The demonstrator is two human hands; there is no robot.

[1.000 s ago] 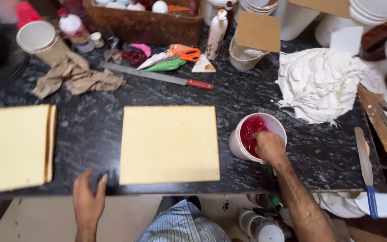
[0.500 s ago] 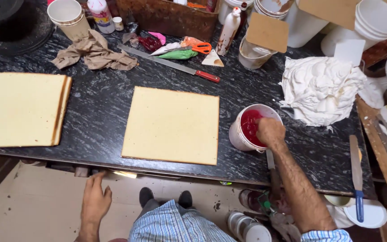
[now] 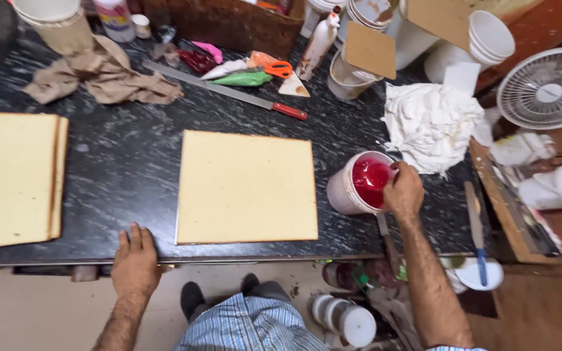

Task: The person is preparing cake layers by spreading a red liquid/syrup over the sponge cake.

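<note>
Right hand [image 3: 403, 192] is reaching over the rim of the white tub [image 3: 349, 192] of glossy red jam, fingers curled tight on something inside; what they are pinching is hidden. Left hand [image 3: 135, 260] is lying flat on the black speckled counter [image 3: 118, 162] edge, fingers together, just beside the square pale sponge sheet [image 3: 246, 188]. Forearms are cut off below.

We count two flat square pale-yellow sponge cake sheets, one in the middle [image 3: 247, 187] and one at the left [image 3: 11, 179], which looks stacked in layers. We see one white bucket of red glaze [image 3: 359, 184], one long red-handled knife [image 3: 226, 90], one blue-handled palette knife [image 3: 477, 231], one white wire fan [image 3: 546, 88], one crumpled brown cloth [image 3: 102, 78] and one crumpled white cloth [image 3: 432, 123].
</note>
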